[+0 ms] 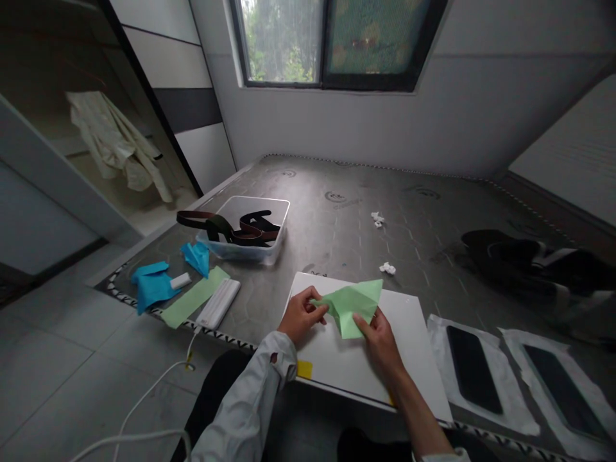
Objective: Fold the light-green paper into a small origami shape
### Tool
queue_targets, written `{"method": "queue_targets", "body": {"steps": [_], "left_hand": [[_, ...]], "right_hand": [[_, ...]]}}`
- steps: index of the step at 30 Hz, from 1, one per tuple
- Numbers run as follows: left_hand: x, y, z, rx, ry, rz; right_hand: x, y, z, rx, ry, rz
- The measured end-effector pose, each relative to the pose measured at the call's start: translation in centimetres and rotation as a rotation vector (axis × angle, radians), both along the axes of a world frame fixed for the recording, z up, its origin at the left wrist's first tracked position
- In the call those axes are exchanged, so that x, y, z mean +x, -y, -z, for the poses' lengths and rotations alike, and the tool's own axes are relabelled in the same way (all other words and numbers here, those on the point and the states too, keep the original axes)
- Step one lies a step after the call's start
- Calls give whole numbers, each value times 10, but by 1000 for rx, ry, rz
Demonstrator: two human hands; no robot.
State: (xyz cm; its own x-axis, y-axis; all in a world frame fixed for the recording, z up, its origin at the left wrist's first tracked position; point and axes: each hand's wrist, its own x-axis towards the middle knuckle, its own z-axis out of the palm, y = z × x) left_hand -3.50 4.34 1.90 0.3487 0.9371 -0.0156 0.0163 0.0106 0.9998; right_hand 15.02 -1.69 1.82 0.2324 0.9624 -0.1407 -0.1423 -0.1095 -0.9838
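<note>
A partly folded sheet of light green paper (353,303) is held up between both hands, just above a white board (409,327). My left hand (302,314) pinches the narrow, pointed left end of the paper between thumb and fingers. On the right side, my right hand (382,340) grips the wider part, its thumb on the front and its fingers hidden behind. The paper has creases and a pointed upper right corner. A yellow patch (304,369) marks the board's near left edge.
Left lie a power strip (219,303), a green paper strip (195,298), blue folded paper (154,287) and a small white block (180,280). Behind them stands a clear bin (269,253) holding belts (245,231). Two phones (474,369) lie right; crumpled white tissue (387,268) lies beyond the board.
</note>
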Motion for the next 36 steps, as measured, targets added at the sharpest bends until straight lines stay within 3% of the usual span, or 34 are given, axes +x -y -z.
{"method": "queue_targets", "body": {"steps": [5, 10, 17, 23, 26, 32, 36], "left_hand": [[-3, 4, -2, 123, 10, 183], [-2, 6, 0, 37, -13, 80], [0, 3, 1, -11, -102, -67], [-2, 3, 1, 167, -34, 56], [-3, 1, 4, 239, 27, 105], [-1, 1, 11, 178, -33, 71], [-1, 2, 3, 80, -110, 4]], "right_hand": [[1, 0, 3, -31, 156, -18], [0, -4, 7, -22, 139, 42], [-2, -4, 1, -69, 70, -32], [3, 0, 1, -36, 96, -135], [7, -1, 3, -26, 57, -67], [11, -5, 3, 30, -19, 58], [11, -4, 1, 12, 80, 13]]}}
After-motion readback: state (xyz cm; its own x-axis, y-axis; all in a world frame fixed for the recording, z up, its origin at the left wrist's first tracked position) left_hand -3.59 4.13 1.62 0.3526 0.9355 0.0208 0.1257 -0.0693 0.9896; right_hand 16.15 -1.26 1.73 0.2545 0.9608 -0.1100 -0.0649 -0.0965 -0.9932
